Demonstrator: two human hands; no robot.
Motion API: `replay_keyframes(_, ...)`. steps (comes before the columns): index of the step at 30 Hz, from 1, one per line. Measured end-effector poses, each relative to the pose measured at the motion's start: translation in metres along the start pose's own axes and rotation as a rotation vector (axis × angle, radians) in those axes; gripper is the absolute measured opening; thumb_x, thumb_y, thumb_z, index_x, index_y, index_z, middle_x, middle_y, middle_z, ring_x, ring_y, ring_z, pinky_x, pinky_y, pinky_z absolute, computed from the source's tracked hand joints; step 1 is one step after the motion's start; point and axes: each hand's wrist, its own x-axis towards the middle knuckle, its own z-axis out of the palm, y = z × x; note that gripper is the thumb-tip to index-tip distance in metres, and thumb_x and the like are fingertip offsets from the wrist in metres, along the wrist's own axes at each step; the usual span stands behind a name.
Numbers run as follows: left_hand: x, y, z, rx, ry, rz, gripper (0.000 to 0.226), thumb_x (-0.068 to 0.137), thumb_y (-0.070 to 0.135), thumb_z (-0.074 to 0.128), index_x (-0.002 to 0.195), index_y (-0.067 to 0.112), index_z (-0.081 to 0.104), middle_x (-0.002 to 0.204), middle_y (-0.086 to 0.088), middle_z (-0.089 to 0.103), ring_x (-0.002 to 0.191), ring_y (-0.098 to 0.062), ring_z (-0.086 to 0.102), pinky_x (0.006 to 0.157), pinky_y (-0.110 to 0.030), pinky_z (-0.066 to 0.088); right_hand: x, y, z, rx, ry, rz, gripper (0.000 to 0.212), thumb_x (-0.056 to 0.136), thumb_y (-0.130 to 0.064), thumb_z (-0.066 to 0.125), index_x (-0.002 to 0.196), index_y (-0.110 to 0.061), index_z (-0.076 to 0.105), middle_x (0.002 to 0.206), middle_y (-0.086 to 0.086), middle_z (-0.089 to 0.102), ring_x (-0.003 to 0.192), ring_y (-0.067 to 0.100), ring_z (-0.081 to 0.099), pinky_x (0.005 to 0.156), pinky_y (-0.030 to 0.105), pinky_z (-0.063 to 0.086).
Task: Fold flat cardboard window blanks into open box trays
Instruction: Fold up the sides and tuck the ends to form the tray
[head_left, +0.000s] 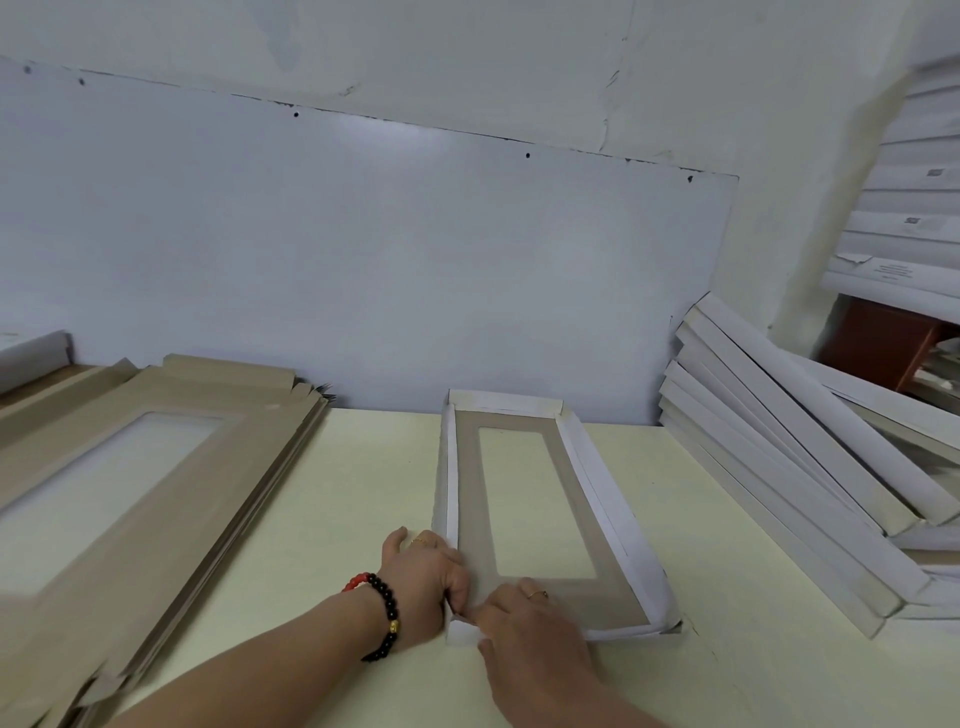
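Note:
A cardboard window tray (467, 499), brown inside with white raised walls, lies lengthwise on the pale table in front of me. My left hand (423, 574) grips the tray's near left wall, thumb tucked inside the corner. My right hand (524, 621) presses down on the near left corner and the near wall, fingers bent over a white flap. A stack of flat brown window blanks (171, 467) lies to the left.
Folded white trays (779, 467) lean in a slanted pile at the right, against the wall. More white boxes (904, 234) are stacked high at the far right. A white wall panel (363, 260) stands behind the pale table (332, 519).

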Motion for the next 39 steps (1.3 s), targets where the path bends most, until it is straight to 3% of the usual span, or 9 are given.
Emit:
replay_keyframes(4,0.000,0.001,0.001,0.063,0.017,0.025,0.030,0.075,0.003,0.054,0.088,0.025,0.070,0.101,0.013,0.061,0.116,0.000,0.035,0.112,-0.040,-0.011,-0.005,-0.003,0.001,0.019,0.069,0.004,0.030,0.090,-0.018,0.048,0.119,-0.027,0.052,0.120,-0.005,0.041,0.114,0.017,0.041,0.077,0.030,0.040)
replay_keyframes(7,-0.004,0.003,0.000,0.055,0.047,0.043,0.034,0.072,0.000,0.049,0.086,0.023,0.069,0.094,0.010,0.061,0.105,0.009,0.029,0.105,-0.028,-0.023,-0.004,-0.005,-0.002,-0.017,0.121,-0.020,0.033,0.064,-0.028,0.078,0.095,-0.033,0.067,0.093,-0.011,0.058,0.091,0.011,0.060,0.063,0.021,0.047)
replay_keyframes(10,-0.006,0.009,-0.006,0.058,0.039,0.059,0.033,0.074,0.001,0.051,0.090,0.022,0.070,0.093,0.013,0.060,0.101,0.014,0.029,0.109,-0.025,-0.019,0.000,-0.005,-0.003,-0.028,0.038,-0.042,0.037,0.088,-0.017,0.055,0.124,-0.027,0.056,0.115,-0.002,0.052,0.112,0.019,0.047,0.089,0.031,0.040)
replay_keyframes(13,-0.007,0.014,-0.015,0.281,-0.083,0.104,0.030,0.082,0.010,0.052,0.106,0.025,0.062,0.119,0.004,0.058,0.121,-0.010,0.039,0.113,-0.037,0.003,0.006,-0.002,-0.004,-0.041,-0.027,-0.052,0.043,0.095,-0.016,0.043,0.136,-0.028,0.047,0.125,0.001,0.048,0.119,0.023,0.042,0.099,0.034,0.033)
replay_keyframes(17,-0.018,0.021,-0.026,0.219,-0.141,0.166,0.020,0.073,0.019,0.051,0.088,0.028,0.042,0.083,0.013,0.051,0.102,-0.007,0.043,0.115,-0.038,-0.011,0.005,0.002,-0.014,-0.008,-0.044,-0.121,0.045,0.096,-0.020,0.046,0.139,-0.032,0.046,0.130,0.000,0.052,0.120,0.021,0.046,0.104,0.030,0.031)
replay_keyframes(21,-0.022,0.029,-0.028,0.360,-0.133,0.260,0.024,0.082,0.041,0.050,0.097,0.025,0.041,0.092,0.007,0.058,0.109,-0.017,0.047,0.110,-0.038,-0.009,0.001,0.016,-0.025,0.120,-0.046,-0.190,0.046,0.093,-0.016,0.046,0.135,-0.032,0.052,0.130,-0.003,0.056,0.119,0.016,0.050,0.105,0.023,0.032)
replay_keyframes(26,-0.021,0.035,-0.021,0.472,-0.142,0.239,0.020,0.089,0.021,0.046,0.108,0.019,0.050,0.101,-0.004,0.063,0.106,-0.023,0.050,0.110,-0.040,0.012,-0.011,0.049,-0.037,-0.089,-0.048,-0.170,0.028,0.092,-0.031,0.046,0.117,-0.025,0.058,0.117,-0.004,0.059,0.111,0.016,0.052,0.101,0.025,0.028)
replay_keyframes(31,-0.010,0.025,-0.032,0.620,-0.154,0.191,0.026,0.086,0.010,0.046,0.109,0.019,0.053,0.100,-0.006,0.065,0.103,-0.025,0.052,0.108,-0.042,0.018,-0.033,0.087,-0.050,-0.215,0.087,-0.214,0.028,0.051,-0.038,0.081,0.070,-0.033,0.060,0.068,-0.022,0.055,0.074,0.001,0.059,0.073,0.013,0.037)
replay_keyframes(39,-0.003,0.002,-0.041,0.709,-0.139,-0.050,0.038,0.079,0.009,0.052,0.114,0.023,0.058,0.112,0.001,0.061,0.116,-0.024,0.043,0.111,-0.045,0.014,-0.034,0.088,-0.038,-0.156,0.250,-0.277,0.037,0.045,-0.031,0.093,0.075,-0.030,0.072,0.076,-0.015,0.061,0.090,0.005,0.046,0.076,0.019,0.034)
